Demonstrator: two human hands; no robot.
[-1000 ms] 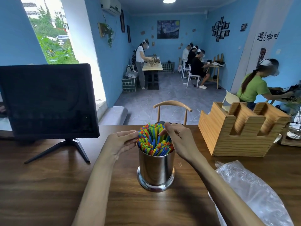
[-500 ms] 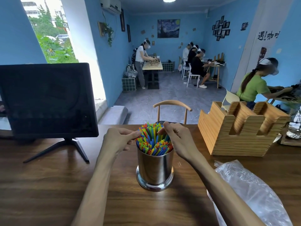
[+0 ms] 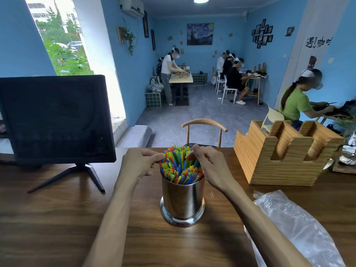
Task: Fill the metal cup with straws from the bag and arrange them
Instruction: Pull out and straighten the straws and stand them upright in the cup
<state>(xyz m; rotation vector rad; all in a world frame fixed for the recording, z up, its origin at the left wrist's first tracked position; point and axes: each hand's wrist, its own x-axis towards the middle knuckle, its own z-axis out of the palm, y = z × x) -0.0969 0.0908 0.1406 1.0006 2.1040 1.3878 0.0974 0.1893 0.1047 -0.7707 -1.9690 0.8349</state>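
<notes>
From the head camera, a shiny metal cup stands upright on the wooden desk, about midway between its left and right ends and nearer the far edge than the near one. It is packed with straws in green, blue, yellow, orange and red, their open tops fanning out above the rim.

The left hand sits at the left side of the bundle, fingers curled, thumb and forefinger pinching straw tips at the edge. The right hand comes in from the right, fingers bent over the tops, thumb and forefinger closed on straws near the far side of the bundle.

A crumpled clear plastic bag lies flat toward the near right corner of the desk; whether any straws are left inside, I cannot tell. Toward the far right stands a wooden holder with open slots, contents not visible. A dark monitor on a tripod foot stands at the far left. A wooden chair back shows just beyond the far edge.
</notes>
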